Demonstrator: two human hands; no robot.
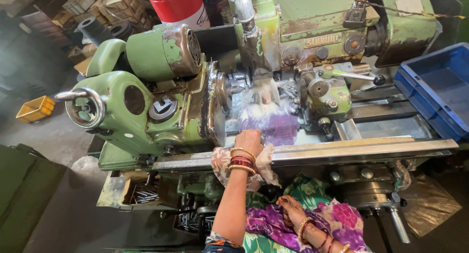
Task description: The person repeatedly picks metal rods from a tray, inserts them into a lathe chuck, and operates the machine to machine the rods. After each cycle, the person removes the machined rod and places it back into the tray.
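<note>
Hand at the work zone of a green grinding machine

Left hand (248, 139) reaching over the front rail (342, 150) into the wet working area, knuckles up, fingers curled downward and out of sight; cannot tell how far closed or whether anything is pinched. Placed just in front of the coolant spray (266, 99), which falls from a nozzle pipe (246, 18) onto the spot between the spindle face (220, 94) and the small green tailstock unit (330, 94). Workpiece itself not distinguishable: blurred by spray and a purple reflection. Wrist ringed with gold and red bangles (243, 161), resting on a floral cloth (222, 167) draped over the rail edge, probably as padding against the metal and the wet.

Right hand (292, 208) held low against purple and green patterned clothing (312, 219), well apart from the machine, fingers loosely bent, holding nothing visible.

Surroundings: green motor housing (156, 52) and handwheel (85, 109) to the left; tray of thin metal rods (144, 192) below; blue crate (435, 87) at right; red cylinder (178, 6) behind.
</note>
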